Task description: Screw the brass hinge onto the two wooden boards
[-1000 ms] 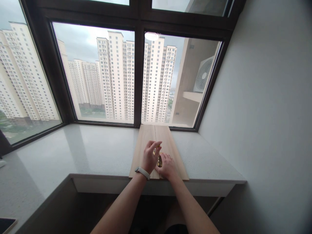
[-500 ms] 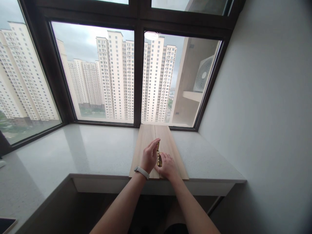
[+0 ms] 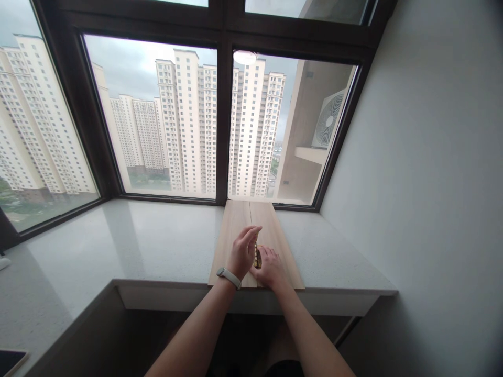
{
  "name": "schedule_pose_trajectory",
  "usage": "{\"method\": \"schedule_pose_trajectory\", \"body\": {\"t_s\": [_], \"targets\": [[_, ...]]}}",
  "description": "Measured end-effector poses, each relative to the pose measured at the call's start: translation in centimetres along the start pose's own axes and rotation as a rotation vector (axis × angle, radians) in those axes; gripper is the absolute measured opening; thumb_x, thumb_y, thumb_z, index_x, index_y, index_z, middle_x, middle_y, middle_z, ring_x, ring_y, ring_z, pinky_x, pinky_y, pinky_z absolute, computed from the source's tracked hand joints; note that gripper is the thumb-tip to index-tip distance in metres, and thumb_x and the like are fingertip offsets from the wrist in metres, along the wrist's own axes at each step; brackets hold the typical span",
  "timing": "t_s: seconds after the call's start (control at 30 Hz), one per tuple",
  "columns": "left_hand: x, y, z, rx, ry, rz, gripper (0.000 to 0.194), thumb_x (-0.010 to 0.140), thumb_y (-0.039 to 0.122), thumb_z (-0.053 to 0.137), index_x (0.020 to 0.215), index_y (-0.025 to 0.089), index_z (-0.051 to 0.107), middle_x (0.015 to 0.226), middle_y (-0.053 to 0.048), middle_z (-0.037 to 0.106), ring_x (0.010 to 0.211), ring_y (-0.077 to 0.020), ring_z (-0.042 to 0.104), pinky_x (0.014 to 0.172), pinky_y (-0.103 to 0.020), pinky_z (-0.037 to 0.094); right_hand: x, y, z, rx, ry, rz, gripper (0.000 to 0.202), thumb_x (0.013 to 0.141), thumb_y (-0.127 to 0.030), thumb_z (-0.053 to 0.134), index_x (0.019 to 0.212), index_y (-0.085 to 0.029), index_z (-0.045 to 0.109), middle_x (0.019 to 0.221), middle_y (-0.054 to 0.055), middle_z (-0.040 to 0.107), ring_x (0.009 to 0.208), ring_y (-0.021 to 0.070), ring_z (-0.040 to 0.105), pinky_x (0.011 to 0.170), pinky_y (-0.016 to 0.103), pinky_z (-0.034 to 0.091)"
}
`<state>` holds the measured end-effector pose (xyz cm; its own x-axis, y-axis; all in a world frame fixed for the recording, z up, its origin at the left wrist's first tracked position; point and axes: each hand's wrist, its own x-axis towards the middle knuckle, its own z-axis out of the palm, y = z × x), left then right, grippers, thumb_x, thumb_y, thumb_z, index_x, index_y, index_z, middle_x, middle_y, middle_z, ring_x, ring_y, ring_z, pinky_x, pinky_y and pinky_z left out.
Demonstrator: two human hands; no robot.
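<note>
A small brass hinge [image 3: 258, 260] stands partly folded over the seam between two pale wooden boards [image 3: 236, 214], its row of knuckles facing me. My left hand [image 3: 242, 252], wearing a watch with a light strap, holds the raised leaf from the left side, with the fingers leaning over it to the right. Low on the boards, my right hand [image 3: 270, 266] grips the other leaf, its thumb near the hinge's front end and its fingers curled along the right side. Most of both leaves is hidden behind my fingers.
The boards lie on a pale speckled counter [image 3: 168, 241] and reach its front edge. Behind it are dark-framed windows [image 3: 223, 125], with tall buildings outside. A grey wall [image 3: 432, 157] rises on the right. A dark flat device [image 3: 11, 361] lies partly in view at lower left.
My left fingertips have tipped slightly right and down, tilting the raised hinge leaf toward the right one. My right hand has stayed in place, and the boards have not shifted.
</note>
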<state>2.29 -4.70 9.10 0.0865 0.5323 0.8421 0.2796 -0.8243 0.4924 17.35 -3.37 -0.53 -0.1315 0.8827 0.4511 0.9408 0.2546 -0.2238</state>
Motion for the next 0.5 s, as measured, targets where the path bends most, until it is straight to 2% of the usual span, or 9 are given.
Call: {"method": "schedule_pose_trajectory", "body": {"t_s": [0.2, 0.5], "targets": [[0.10, -0.20, -0.07, 0.047, 0.025, -0.032, 0.025, 0.100, 0.026, 0.053, 0.122, 0.026, 0.066, 0.105, -0.007, 0.064, 0.093, -0.0187, 0.066, 0.079, -0.032, 0.057, -0.03, -0.06, -0.18, 0.009, -0.003, 0.002, 0.068, 0.080, -0.062, 0.057, 0.133, -0.021, 0.054, 0.134, 0.015, 0.057, 0.123, 0.0319, 0.048, 0.105, 0.045, 0.034], [0.15, -0.19, -0.16, 0.006, 0.028, -0.028, 0.032, 0.104, 0.024, 0.042, 0.131, 0.025, 0.061, 0.130, -0.009, 0.064, 0.118, -0.0220, 0.063, 0.097, -0.038, 0.056, -0.02, -0.18, -0.33, 0.017, -0.016, 0.016, 0.069, 0.080, -0.063, 0.058, 0.134, -0.021, 0.053, 0.136, 0.016, 0.056, 0.124, 0.0322, 0.049, 0.106, 0.044, 0.033]]}}
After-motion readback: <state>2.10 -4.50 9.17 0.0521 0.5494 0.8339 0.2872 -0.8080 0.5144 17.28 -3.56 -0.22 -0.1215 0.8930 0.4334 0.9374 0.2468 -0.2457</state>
